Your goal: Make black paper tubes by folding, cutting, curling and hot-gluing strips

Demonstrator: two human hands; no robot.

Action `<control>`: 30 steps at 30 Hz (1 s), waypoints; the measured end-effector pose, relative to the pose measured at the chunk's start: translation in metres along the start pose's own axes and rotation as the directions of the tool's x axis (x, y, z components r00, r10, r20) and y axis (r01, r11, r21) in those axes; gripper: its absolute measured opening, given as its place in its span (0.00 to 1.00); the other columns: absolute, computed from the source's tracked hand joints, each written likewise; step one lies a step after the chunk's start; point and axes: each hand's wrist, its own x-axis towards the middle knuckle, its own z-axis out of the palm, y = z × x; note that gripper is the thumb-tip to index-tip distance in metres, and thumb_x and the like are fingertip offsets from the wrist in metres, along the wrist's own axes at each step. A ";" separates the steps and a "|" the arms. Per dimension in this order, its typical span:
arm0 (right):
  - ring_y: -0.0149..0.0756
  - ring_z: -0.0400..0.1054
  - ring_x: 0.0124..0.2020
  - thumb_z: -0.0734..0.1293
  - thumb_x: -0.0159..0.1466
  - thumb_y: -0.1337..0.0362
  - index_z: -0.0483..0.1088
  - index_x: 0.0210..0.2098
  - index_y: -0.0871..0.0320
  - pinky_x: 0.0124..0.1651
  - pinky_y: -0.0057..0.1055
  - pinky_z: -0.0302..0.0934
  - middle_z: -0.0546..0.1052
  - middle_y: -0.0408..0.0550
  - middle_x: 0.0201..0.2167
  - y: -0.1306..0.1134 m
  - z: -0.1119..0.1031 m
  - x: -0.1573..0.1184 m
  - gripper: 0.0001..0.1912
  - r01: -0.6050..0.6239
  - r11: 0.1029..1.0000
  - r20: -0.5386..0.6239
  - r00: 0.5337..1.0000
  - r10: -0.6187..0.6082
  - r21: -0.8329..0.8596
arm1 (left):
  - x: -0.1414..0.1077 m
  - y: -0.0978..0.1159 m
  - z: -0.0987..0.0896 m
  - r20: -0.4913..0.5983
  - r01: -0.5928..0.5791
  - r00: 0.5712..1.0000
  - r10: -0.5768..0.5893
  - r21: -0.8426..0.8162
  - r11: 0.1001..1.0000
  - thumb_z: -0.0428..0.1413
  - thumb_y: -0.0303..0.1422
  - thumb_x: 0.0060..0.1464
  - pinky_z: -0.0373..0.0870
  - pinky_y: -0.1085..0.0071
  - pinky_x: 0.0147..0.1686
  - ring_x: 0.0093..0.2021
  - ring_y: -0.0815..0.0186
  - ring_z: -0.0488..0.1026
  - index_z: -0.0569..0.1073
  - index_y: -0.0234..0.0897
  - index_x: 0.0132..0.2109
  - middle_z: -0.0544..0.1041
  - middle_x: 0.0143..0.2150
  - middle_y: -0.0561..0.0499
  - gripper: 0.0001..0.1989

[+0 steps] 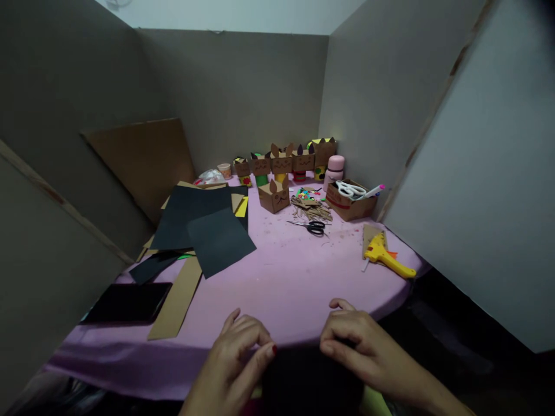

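Low in the view, at the table's near edge, a sheet of black paper (312,378) spans the space between my two hands. My left hand (240,361) pinches its left edge between thumb and curled fingers. On the other side, my right hand (362,346) grips the upper right corner, its little finger raised. The paper's lower part runs out of the frame. Beyond my hands, black-handled scissors (315,227) lie by a pile of cardboard strips (311,209). A cardboard box with an animal face (274,196) sits just behind them.
Black sheets (195,214) and a cardboard strip (177,300) lie left, beside a dark tablet (128,303). A yellow glue gun (388,257) rests right, near a box (349,205) of tools. Several cardboard animal figures (281,162) and a pink bottle (335,170) stand behind; partitions surround the table.
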 end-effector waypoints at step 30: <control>0.27 0.64 0.24 0.61 0.62 0.64 0.65 0.23 0.58 0.53 0.38 0.46 0.70 0.38 0.20 -0.004 -0.002 0.004 0.12 -0.018 0.998 -0.111 0.994 0.025 0.061 | 0.015 0.003 0.031 0.059 0.303 0.871 -0.487 -0.845 0.440 0.61 0.49 0.38 0.62 0.76 0.23 0.23 0.69 0.68 0.75 0.36 0.28 0.75 0.23 0.52 0.19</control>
